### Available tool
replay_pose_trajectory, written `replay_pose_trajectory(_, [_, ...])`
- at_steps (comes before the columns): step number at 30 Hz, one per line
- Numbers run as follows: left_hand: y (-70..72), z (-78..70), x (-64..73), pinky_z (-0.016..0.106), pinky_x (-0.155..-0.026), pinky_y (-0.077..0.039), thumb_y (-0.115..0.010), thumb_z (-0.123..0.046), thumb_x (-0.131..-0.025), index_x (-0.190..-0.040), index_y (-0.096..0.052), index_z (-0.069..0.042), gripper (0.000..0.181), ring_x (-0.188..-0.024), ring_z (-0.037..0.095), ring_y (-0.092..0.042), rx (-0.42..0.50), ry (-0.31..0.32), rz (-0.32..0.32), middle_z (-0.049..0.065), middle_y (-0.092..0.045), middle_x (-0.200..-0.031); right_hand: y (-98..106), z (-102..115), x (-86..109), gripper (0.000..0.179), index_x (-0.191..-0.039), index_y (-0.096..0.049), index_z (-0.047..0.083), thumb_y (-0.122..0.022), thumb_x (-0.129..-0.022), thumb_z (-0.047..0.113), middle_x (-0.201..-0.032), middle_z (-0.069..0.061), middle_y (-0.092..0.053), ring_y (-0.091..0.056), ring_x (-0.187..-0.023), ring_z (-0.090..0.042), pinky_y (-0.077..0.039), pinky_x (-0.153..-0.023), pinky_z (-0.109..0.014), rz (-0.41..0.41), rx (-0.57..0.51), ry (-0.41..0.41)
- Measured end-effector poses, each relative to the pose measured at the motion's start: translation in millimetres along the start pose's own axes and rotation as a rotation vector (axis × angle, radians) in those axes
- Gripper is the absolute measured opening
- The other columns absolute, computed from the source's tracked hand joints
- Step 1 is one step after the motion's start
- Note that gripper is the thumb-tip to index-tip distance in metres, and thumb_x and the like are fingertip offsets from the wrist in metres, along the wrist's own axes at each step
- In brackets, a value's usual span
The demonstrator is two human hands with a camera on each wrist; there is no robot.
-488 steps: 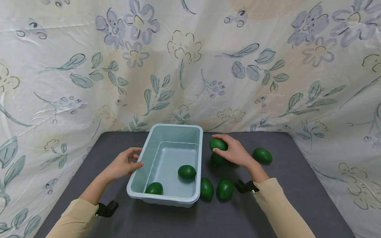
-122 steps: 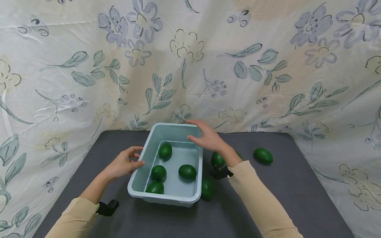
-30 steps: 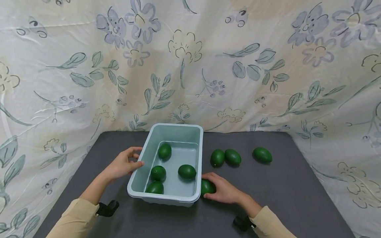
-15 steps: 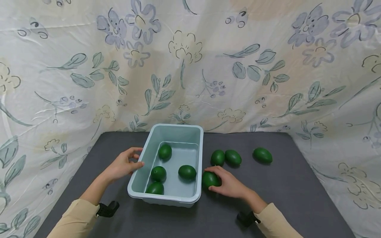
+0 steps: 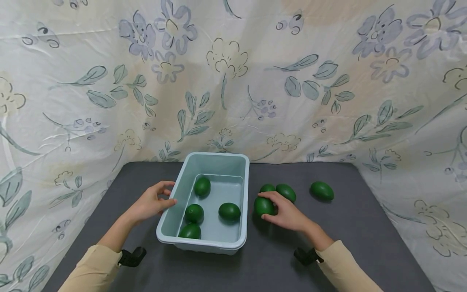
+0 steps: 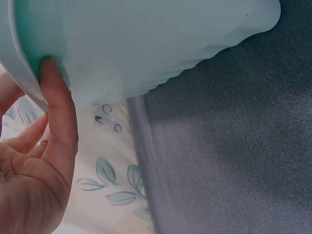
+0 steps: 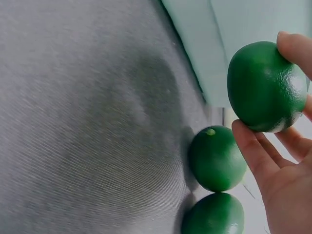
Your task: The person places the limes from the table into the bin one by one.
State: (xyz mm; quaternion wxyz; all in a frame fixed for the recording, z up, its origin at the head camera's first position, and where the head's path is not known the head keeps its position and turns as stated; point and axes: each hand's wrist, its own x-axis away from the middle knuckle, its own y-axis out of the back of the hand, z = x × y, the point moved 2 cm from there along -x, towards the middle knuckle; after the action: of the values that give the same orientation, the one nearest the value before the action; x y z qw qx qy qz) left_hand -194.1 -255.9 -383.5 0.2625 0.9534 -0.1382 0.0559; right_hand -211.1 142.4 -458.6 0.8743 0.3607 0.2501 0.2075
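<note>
A pale green plastic bin stands on the dark grey table and holds several green avocados. My left hand grips the bin's left rim, thumb on the edge. My right hand holds a green avocado just above the table, right of the bin. Behind it lie two more avocados, with a third farther right.
The grey table is backed by a floral cloth that hangs on the far side and both flanks. Bare table surface lies in front of the bin and at the right.
My right hand took the avocado from beside the bin's front right corner and has lifted it back and to the right. The left hand has stayed on the rim.
</note>
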Motion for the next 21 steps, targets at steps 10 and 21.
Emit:
replay_pose_trajectory(10, [-0.3,-0.2,0.1,0.037,-0.061,-0.053,-0.063,-0.016,-0.087,-0.140,-0.029,-0.003,0.064,-0.081,0.021,-0.063,0.002,0.001,-0.004,0.020,-0.051,-0.110,15,-6,-12.0,0.059,-0.133,-0.047,0.016,-0.071,-0.081,0.030,-0.128,-0.004,-0.049,-0.053,-0.103,-0.017,-0.049,-0.079,-0.034,0.012,0.030,-0.060])
replay_pose_trajectory(21, [0.0,-0.4,0.2,0.037,-0.061,-0.053,-0.063,-0.016,-0.088,-0.141,-0.028,-0.004,0.064,-0.081,0.021,-0.063,0.004,0.011,0.000,0.019,-0.051,-0.111,36,0,-29.9,0.060,-0.135,-0.044,0.013,-0.070,-0.082,0.027,-0.129,-0.010,-0.046,-0.054,-0.099,-0.023,-0.049,-0.077,-0.040,-0.014,-0.022,-0.090])
